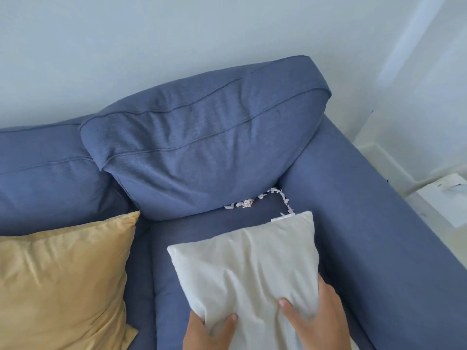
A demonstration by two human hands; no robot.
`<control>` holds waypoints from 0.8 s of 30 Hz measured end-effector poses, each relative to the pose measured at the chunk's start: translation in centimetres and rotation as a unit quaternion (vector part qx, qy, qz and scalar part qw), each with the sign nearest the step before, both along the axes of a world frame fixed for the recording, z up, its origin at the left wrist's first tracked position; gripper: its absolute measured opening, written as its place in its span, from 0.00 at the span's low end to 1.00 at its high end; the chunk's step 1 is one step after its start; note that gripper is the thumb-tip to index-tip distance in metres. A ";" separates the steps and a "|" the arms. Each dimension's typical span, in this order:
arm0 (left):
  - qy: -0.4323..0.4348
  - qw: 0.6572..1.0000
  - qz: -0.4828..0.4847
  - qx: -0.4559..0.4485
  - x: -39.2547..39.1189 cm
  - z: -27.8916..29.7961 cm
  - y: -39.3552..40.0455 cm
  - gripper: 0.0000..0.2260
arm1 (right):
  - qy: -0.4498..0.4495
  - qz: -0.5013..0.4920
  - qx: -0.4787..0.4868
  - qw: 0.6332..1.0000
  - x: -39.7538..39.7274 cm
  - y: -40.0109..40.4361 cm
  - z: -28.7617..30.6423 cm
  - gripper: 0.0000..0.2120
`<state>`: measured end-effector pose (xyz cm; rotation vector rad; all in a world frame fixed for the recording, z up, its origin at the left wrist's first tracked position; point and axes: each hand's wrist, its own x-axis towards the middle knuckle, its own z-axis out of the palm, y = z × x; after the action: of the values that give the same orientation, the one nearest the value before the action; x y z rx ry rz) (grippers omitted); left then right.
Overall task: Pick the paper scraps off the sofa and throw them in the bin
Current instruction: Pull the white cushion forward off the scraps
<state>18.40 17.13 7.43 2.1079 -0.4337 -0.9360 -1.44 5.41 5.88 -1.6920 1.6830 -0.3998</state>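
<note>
both hands' fingers (290,308) clutch the white fabric pillow (250,261); shredded white paper scraps (255,199) lie beyond its far edge, nearer the right hand (316,322).

- A white cushion (246,263) lies tilted on the seat, its far corner close to the armrest.
- A mustard-yellow cushion (63,281) rests at the left, well apart from the white one.
- A pale wall (126,46) rises behind.
- A white piece of furniture (439,198), blurred and overexposed, stands at the right edge.
</note>
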 end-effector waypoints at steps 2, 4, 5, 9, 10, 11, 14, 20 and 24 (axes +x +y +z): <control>0.011 1.000 -0.006 0.025 -0.6 -1.4 1.1 0.44 | 0.043 0.003 0.046 0.998 -1.1 1.0 -1.0 0.52; 0.010 0.998 0.004 0.059 -0.7 -1.5 1.0 0.42 | 0.054 -0.012 0.044 0.997 -0.9 1.6 -1.8 0.52; 0.001 0.997 0.009 0.075 -0.4 -1.5 0.6 0.38 | 0.047 -0.027 0.034 0.998 -0.4 1.8 -1.7 0.50; -0.023 0.991 -0.034 0.129 1.9 -0.7 -2.4 0.24 | 0.036 -0.054 0.039 0.997 2.2 0.0 -0.1 0.37; -0.017 0.988 -0.051 0.147 2.5 -0.8 -2.8 0.24 | 0.043 -0.052 0.059 0.996 2.6 -0.2 0.1 0.35; -0.012 0.986 -0.055 0.160 3.3 -1.3 -3.0 0.27 | 0.042 -0.053 0.070 0.995 3.0 -0.5 0.0 0.34; -0.001 0.979 -0.061 0.193 5.1 -2.5 -3.6 0.37 | 0.038 -0.053 0.087 0.994 4.1 -0.7 -1.1 0.38; 0.085 0.950 -0.086 0.289 6.1 -4.0 -2.0 0.42 | 0.103 0.008 0.190 0.976 2.4 0.0 -4.5 0.45; -0.046 0.940 -0.092 0.325 8.4 -1.9 -4.4 0.53 | 0.134 -0.025 0.100 0.986 3.2 -1.7 -3.8 0.41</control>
<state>26.82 12.76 5.57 2.7521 -0.4101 -1.2130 1.74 3.67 2.04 -1.6109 1.8908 -0.0217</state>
